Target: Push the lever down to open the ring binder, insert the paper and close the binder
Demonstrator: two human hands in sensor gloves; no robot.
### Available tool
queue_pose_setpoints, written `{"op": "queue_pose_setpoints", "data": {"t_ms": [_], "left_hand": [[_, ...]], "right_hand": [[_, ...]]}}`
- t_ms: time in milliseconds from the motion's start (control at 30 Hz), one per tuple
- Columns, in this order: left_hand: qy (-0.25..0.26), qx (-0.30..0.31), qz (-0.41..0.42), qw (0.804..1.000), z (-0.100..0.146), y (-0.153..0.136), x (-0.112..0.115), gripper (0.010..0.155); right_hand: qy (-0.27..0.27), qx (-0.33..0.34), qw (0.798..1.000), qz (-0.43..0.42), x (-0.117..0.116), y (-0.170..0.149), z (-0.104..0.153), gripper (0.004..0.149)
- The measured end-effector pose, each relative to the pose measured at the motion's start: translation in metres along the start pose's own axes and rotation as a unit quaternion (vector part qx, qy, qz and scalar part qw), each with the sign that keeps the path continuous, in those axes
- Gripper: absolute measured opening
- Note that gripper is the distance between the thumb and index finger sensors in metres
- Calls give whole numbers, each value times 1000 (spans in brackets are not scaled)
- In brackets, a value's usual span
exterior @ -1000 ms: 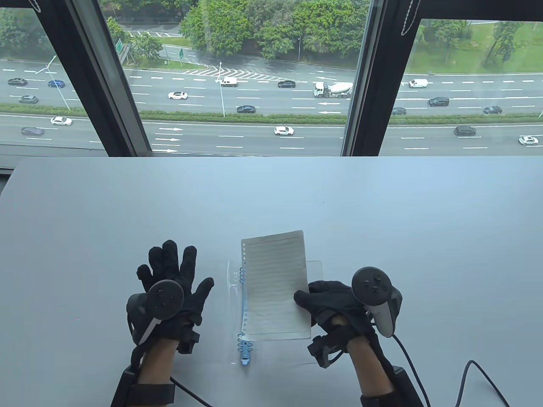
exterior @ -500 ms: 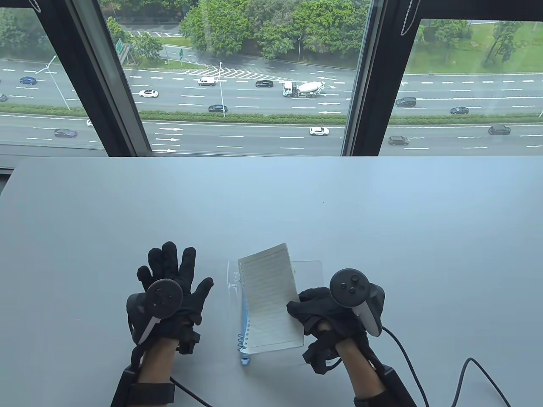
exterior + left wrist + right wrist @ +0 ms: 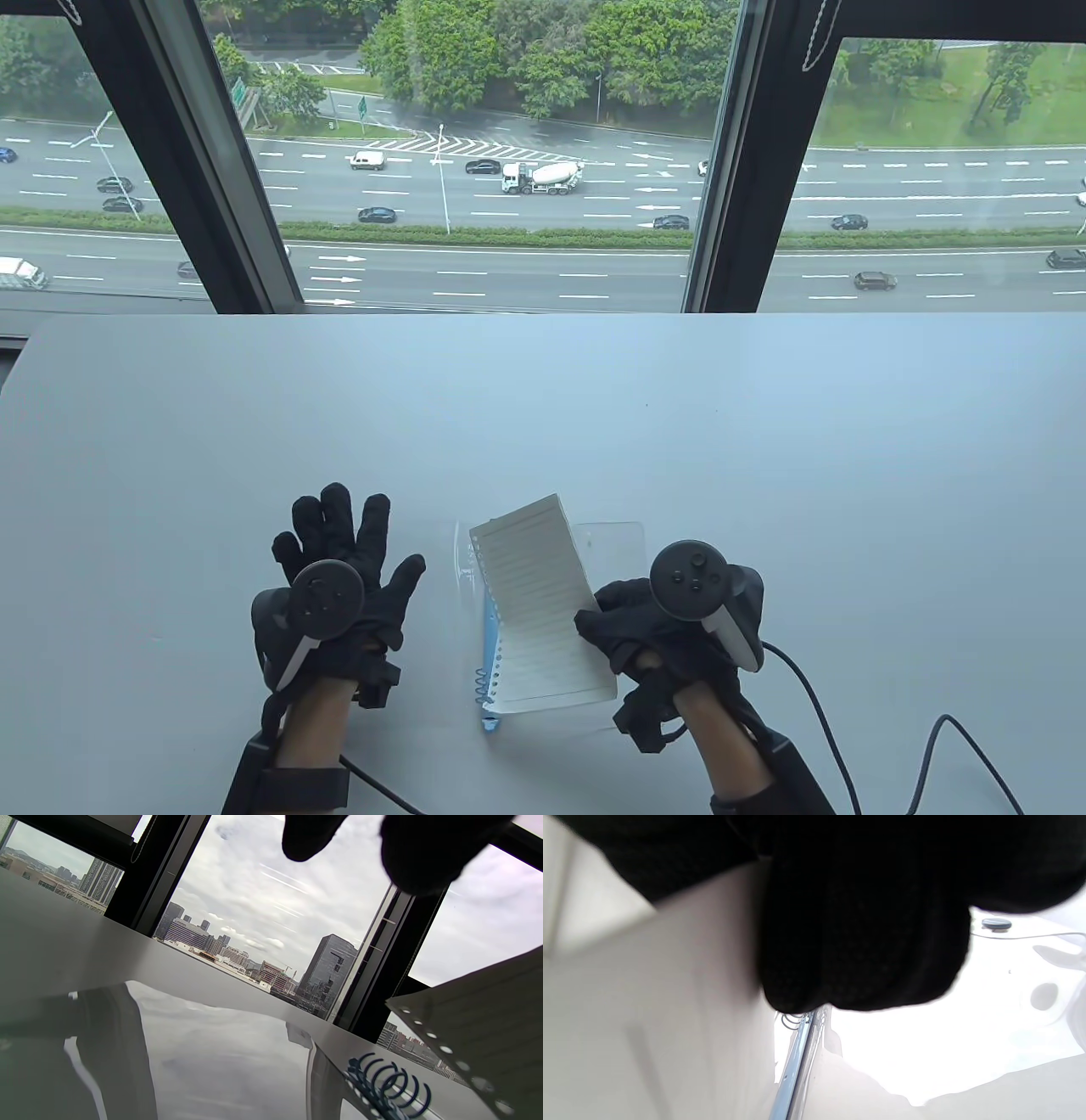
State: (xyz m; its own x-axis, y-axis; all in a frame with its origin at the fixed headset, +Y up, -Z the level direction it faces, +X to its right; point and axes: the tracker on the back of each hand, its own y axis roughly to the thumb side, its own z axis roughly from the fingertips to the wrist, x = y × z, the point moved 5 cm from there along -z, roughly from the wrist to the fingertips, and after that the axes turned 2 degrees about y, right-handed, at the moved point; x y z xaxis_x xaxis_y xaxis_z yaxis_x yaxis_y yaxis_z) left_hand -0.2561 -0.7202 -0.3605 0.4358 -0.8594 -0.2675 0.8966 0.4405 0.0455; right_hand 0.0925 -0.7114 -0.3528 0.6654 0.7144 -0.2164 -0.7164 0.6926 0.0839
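A lined sheet of paper (image 3: 534, 603) with punched holes down its left edge is pinched at its right edge by my right hand (image 3: 607, 615). The sheet hangs tilted above the open binder's blue ring spine (image 3: 490, 671) and clear covers (image 3: 607, 539). The left wrist view shows the blue rings (image 3: 384, 1086) standing open, with the sheet's holed edge (image 3: 445, 1050) just above and right of them. My left hand (image 3: 344, 543) lies flat on the table left of the binder, fingers spread, holding nothing. The right wrist view is mostly blocked by the glove, with the spine (image 3: 793, 1069) below it.
The grey table (image 3: 764, 424) stretches far toward the window. Black cables (image 3: 933, 747) trail from my right wrist at the lower right edge.
My right hand has drawn the sheet left and nearer, turning it counter-clockwise over the ring spine. The left hand has stayed put.
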Motion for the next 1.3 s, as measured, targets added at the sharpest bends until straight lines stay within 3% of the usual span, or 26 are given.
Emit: {"op": "queue_pose_setpoints", "data": {"t_ms": [1100, 1300], "left_hand": [[6, 2, 3, 1000, 1, 1, -1, 81], [3, -1, 3, 1000, 2, 0, -1, 81]], "right_hand": [[-42, 92, 993, 66, 5, 25, 10, 37], [-42, 50, 995, 78, 0, 20, 8, 43]]}}
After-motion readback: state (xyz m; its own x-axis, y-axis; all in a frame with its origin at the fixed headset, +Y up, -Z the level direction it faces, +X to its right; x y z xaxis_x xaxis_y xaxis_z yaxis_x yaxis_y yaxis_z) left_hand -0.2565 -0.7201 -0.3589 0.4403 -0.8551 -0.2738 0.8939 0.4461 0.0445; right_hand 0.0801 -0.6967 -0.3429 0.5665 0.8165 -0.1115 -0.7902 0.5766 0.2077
